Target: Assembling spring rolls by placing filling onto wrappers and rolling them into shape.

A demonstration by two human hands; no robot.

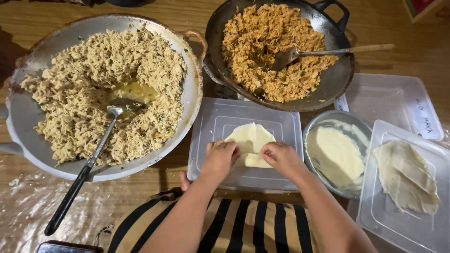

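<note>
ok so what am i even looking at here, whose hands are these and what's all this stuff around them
This is a single picture from a camera worn on a person's head, looking down at their own two bare hands. No machine is involved. The left hand and right hand press on a pale folded wrapper, which lies on a clear plastic lid. To the left sits a big light pan of pale shredded filling with a black-handled spoon in it. Above is a dark wok of orange-brown shredded filling with a spatula. To the right are a metal bowl of creamy white batter or paste, and a clear tray holding more flat wrappers. Everything rests on a wooden surface.
</note>
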